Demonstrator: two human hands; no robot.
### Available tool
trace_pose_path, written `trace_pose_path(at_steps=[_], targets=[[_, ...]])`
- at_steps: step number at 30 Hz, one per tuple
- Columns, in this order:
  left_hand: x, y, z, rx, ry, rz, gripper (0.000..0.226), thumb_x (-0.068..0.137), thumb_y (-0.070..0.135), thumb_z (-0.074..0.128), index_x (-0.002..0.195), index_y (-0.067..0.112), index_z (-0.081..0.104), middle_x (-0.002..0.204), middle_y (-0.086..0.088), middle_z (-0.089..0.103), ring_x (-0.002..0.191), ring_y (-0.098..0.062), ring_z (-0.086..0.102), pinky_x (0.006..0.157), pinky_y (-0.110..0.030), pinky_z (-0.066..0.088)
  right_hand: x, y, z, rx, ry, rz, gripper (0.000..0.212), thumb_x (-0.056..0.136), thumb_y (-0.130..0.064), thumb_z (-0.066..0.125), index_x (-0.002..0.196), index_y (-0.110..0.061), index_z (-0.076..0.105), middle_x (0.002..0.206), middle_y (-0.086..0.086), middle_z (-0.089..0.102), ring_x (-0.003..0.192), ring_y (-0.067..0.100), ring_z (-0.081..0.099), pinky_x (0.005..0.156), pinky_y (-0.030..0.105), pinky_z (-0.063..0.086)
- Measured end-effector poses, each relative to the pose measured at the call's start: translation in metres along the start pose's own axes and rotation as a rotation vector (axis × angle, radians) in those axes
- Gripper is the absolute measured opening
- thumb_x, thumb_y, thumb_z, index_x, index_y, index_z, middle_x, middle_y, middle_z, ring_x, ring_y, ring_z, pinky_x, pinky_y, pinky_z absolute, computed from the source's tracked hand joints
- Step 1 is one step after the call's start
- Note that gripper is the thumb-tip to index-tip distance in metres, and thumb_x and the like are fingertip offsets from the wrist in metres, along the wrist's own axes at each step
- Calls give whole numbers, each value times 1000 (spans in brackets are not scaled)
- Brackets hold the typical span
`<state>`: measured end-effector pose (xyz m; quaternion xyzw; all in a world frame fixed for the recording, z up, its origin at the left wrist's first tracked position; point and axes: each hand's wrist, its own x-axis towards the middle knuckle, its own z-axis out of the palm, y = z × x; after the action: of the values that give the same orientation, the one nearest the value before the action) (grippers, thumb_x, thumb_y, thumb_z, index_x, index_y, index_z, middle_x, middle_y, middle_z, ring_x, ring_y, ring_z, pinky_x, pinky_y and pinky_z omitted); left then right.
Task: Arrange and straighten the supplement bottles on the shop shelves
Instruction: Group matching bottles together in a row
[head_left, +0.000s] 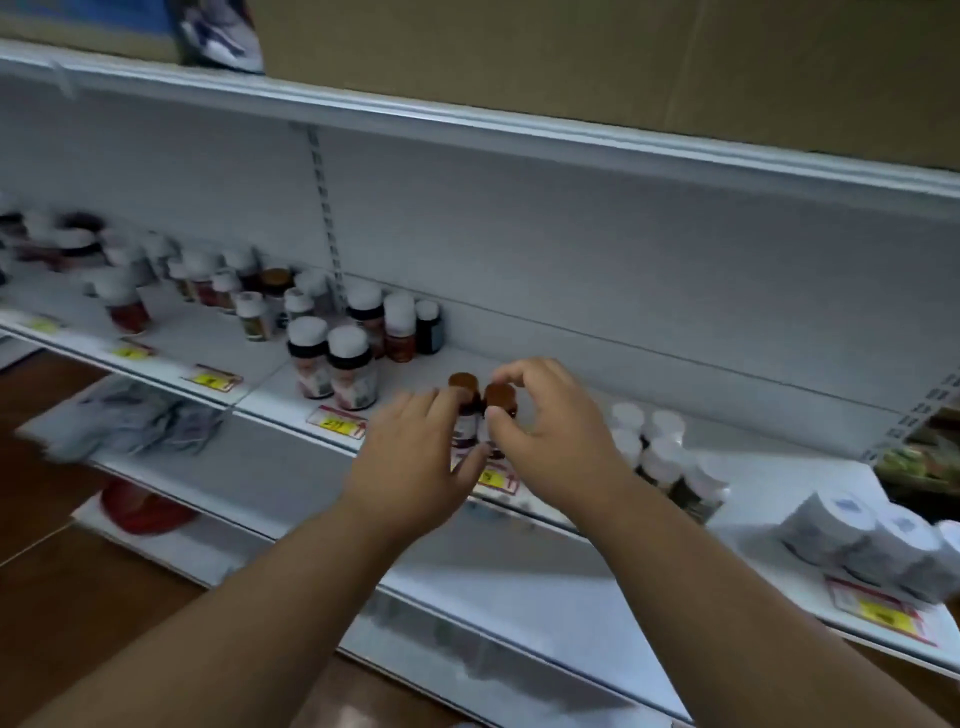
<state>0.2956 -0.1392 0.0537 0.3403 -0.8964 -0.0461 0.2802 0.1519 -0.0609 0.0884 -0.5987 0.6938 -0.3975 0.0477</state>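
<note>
Left grip (415, 457) grasps one brown-capped bottle (464, 410); right grip (540, 421) grasps its neighbour (501, 397), near shelf (545, 374) edge; bare shelf behind.

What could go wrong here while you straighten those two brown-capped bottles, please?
1. The brown-capped bottles stand close together near the shelf edge; a nudge from either hand, left or right, might tip one off.
2. The right forearm passes near the white-capped bottles and could knock them.

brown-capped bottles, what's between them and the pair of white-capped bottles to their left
Bare white shelf separates the brown-capped bottles from the white-capped pair in the head view; a yellow price tag sits below.
</note>
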Motion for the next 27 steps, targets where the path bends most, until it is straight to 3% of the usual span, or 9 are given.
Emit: trace_pose_path(at_steps=[3,8,11,17,21,27], targets=[[-8,-50,-27,23,27,-63,47,81,46,59,117,14,58,103,-5,62,91,-29,57,74,-40,45,23,-34,45,52,-17,-4,19,84,-29,60,103,-30,57,92,-22,46,83,0,49,73,14,41],[3,-105,-49,15,37,-131,46,81,47,60,116,17,56,100,-1,60,91,-25,54,74,-37,43,72,-54,87,43,-28,-36,18,86,-32,59,104,-30,57,94,-25,45,85,-9,44,72,2,31],[18,-130,-47,-3,47,-156,46,81,45,64,118,18,55,102,-1,59,94,-25,53,78,-39,43,115,-42,105,-3,-42,-19,19,87,-31,61,105,-26,58,101,-13,50,92,1,49,71,13,34],[59,-183,-38,19,-20,-153,49,86,50,55,126,23,49,116,1,55,105,-22,47,89,-35,39,221,-1,147,-192,-222,75,43,91,-25,58,131,-11,52,130,13,52,116,30,52,94,36,44],[90,-210,-35,40,-28,-150,49,82,46,60,122,18,56,108,-5,61,98,-28,55,81,-39,45,251,12,181,-300,-361,108,40,87,-21,61,123,-5,55,129,18,52,114,34,53,95,40,45],[107,-245,-16,-72,-32,-22,42,81,37,63,111,7,63,99,-11,63,89,-33,58,72,-43,46,254,23,211,-398,-194,95,36,75,-18,72,105,-7,56,112,16,46,95,32,52,78,35,45]])
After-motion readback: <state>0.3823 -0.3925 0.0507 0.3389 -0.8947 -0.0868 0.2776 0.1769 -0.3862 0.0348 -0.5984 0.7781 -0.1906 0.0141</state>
